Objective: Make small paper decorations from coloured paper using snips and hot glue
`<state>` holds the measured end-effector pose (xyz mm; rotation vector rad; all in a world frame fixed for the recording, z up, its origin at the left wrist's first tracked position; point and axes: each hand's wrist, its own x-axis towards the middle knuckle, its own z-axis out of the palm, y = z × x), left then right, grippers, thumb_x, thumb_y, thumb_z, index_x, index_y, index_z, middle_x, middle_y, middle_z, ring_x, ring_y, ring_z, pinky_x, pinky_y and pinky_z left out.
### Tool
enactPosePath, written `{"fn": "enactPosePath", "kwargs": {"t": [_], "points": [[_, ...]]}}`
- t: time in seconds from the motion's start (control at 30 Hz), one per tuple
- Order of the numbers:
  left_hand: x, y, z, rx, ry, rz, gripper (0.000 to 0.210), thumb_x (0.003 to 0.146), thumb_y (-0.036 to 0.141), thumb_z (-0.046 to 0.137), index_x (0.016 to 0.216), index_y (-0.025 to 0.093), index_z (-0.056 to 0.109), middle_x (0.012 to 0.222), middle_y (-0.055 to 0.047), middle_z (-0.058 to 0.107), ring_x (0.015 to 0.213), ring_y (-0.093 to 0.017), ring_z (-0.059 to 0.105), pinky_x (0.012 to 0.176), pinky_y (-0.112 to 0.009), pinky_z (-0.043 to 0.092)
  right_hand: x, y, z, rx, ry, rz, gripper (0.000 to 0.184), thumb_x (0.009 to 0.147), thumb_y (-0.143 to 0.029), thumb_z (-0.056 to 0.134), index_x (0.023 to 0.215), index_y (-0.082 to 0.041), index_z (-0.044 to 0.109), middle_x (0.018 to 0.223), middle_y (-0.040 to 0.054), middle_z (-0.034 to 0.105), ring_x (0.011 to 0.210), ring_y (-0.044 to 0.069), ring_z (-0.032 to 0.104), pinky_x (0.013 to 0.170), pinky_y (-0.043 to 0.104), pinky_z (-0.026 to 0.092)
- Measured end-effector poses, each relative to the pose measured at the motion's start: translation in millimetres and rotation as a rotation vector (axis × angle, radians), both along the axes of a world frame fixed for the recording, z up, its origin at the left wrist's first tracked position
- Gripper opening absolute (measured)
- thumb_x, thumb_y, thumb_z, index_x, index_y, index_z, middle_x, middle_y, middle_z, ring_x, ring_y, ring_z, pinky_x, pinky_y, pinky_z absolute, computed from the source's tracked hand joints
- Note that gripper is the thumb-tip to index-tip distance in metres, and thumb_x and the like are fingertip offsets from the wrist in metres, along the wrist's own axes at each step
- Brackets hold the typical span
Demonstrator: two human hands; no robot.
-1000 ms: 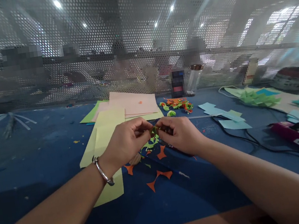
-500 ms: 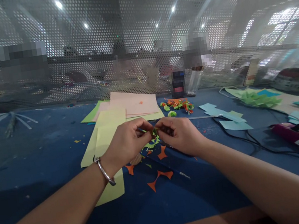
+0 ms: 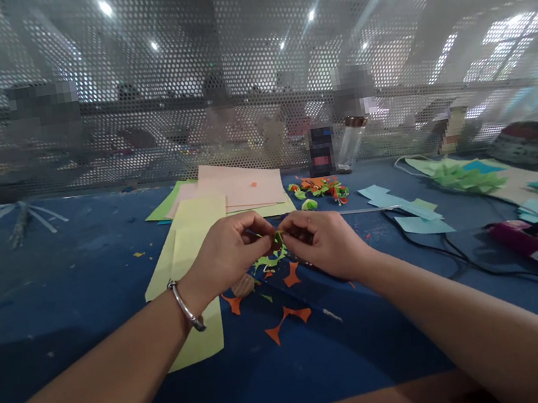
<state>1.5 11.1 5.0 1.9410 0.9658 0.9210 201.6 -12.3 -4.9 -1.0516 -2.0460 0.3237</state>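
The left hand (image 3: pixel 228 251) and right hand (image 3: pixel 323 240) meet fingertip to fingertip, each thumb and forefinger drawn into a pinch on a small green piece (image 3: pixel 278 235), mostly hidden between them. Being so slight, it could crease or tear if the two pinches pulled unevenly, or slip out if one loosened. Should it drop, it might get lost among the green scraps (image 3: pixel 272 261) just below, being much the same colour. Orange scraps (image 3: pixel 291 275) lie nearer the person, yellow paper (image 3: pixel 189 244) runs beneath the left wrist, and a green-and-orange heap (image 3: pixel 320 188) sits beyond the right hand.
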Motion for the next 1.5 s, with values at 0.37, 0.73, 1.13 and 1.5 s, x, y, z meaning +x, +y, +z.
{"fn": "enactPosePath", "kwargs": {"t": [0.37,0.73,1.13,1.5], "points": [[0.3,0.4,-0.6,-0.013,0.005,-0.013,0.01,0.081,0.024,0.068,0.088,0.017,0.067,0.083,-0.005,0.075,0.079,-0.018,0.073,0.075,-0.03,0.06,-0.4,-1.0,0.7,-0.019,-0.019,0.008,0.011,0.085,-0.015,0.057,0.085,-0.015,0.069,0.07,-0.0015,0.062,0.059,0.009,0.051,0.055,0.023,0.038],[-0.2,0.9,-2.9,0.006,0.016,0.0,0.01,0.08,0.025,0.069,0.087,0.018,0.067,0.081,-0.005,0.074,0.076,-0.017,0.072,0.071,-0.028,0.058,-1.3,-2.7,2.9,-0.031,-0.053,-0.015,0.012,0.085,-0.016,0.057,0.084,-0.017,0.068,0.07,-0.0008,0.063,0.06,0.01,0.052,0.057,0.023,0.038],[-1.2,-0.3,-2.9,-0.014,0.007,0.001,0.01,0.081,0.025,0.068,0.087,0.018,0.065,0.08,-0.005,0.074,0.075,-0.017,0.073,0.068,-0.027,0.057,-2.9,-2.4,2.8,-0.027,-0.041,-0.018,0.01,0.085,-0.016,0.058,0.084,-0.016,0.068,0.07,-0.0009,0.063,0.058,0.01,0.052,0.055,0.022,0.038],[0.2,-0.7,-0.8,0.003,0.039,0.039,0.013,0.078,0.029,0.071,0.084,0.018,0.066,0.074,-0.004,0.073,0.068,-0.015,0.069,0.059,-0.025,0.053,-2.0,-2.0,1.0,-0.03,-0.046,-0.017,0.012,0.084,-0.016,0.057,0.085,-0.017,0.069,0.072,-0.0002,0.064,0.061,0.011,0.055,0.058,0.024,0.04]]}}
